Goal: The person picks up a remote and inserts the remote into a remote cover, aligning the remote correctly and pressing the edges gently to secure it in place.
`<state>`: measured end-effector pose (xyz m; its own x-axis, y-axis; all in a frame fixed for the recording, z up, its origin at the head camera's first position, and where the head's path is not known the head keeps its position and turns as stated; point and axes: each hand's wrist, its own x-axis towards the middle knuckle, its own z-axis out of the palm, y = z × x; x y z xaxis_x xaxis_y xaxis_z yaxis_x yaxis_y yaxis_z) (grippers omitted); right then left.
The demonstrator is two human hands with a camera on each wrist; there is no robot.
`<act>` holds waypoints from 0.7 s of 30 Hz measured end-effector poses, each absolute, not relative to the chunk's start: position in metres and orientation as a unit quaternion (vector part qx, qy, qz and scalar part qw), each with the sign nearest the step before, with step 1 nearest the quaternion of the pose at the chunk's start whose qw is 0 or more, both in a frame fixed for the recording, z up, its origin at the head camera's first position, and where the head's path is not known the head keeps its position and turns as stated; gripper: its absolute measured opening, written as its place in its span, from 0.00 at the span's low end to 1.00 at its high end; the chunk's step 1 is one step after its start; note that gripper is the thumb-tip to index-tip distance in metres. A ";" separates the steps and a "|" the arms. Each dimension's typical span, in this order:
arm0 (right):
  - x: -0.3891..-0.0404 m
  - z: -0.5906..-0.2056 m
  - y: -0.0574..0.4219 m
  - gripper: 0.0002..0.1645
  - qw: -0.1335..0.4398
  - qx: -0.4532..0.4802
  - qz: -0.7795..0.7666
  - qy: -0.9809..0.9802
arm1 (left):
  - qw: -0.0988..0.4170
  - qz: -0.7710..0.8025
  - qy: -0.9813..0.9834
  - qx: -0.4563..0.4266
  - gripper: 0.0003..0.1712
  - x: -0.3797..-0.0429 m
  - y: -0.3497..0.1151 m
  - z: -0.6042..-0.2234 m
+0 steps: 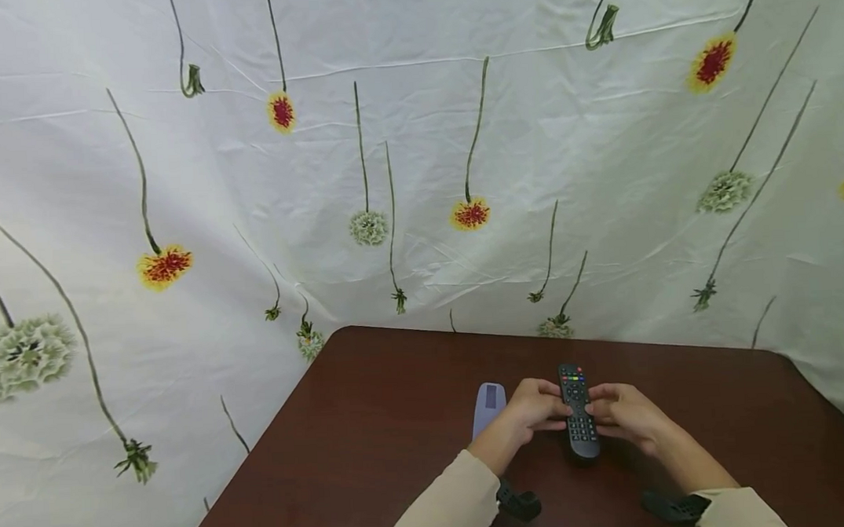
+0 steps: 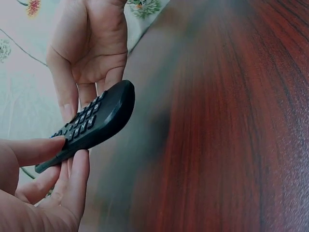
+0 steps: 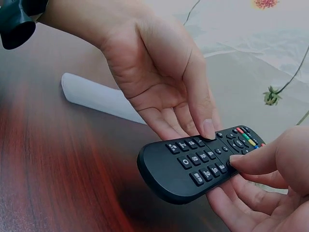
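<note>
Head view: over the glossy reddish-brown table (image 1: 393,422), a slim, round-ended black remote (image 1: 578,410) points its coloured-button end toward the table's far edge, long axis running nearly straight at it. The left hand (image 1: 537,408) and right hand (image 1: 630,413) pinch its long sides.

Left wrist view: raised keys and a smooth, curved end show above the table's streaked grain.

Right wrist view: both thumbs rest on the keyed face, fingers underneath; a smooth, pale object (image 3: 96,96) lies on the table.

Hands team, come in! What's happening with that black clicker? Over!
Left hand and right hand both gripping. Black oblong remote control held between them, buttons showing. Pale-lavender elongated object beside left hand, apart from remote, not blocking.
</note>
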<state>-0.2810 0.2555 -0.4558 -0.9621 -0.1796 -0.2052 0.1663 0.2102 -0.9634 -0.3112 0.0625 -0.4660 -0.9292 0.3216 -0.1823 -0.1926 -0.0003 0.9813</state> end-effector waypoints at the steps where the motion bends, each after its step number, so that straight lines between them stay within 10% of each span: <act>1: -0.281 -0.454 0.256 0.26 0.138 -0.007 -0.630 0.764 | 0.183 0.707 0.681 0.052 0.14 -0.311 0.062 -0.465; 21: -0.281 -0.416 0.227 0.25 0.097 -0.047 -0.635 0.765 | 0.164 0.709 0.678 0.103 0.18 -0.318 0.026 -0.429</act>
<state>-0.2811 0.2273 -0.4165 -0.9769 -0.1946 -0.0880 0.0505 0.1900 -0.9805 -0.3177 0.0262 -0.4292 -0.9251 0.3721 -0.0761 -0.0928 -0.0270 0.9953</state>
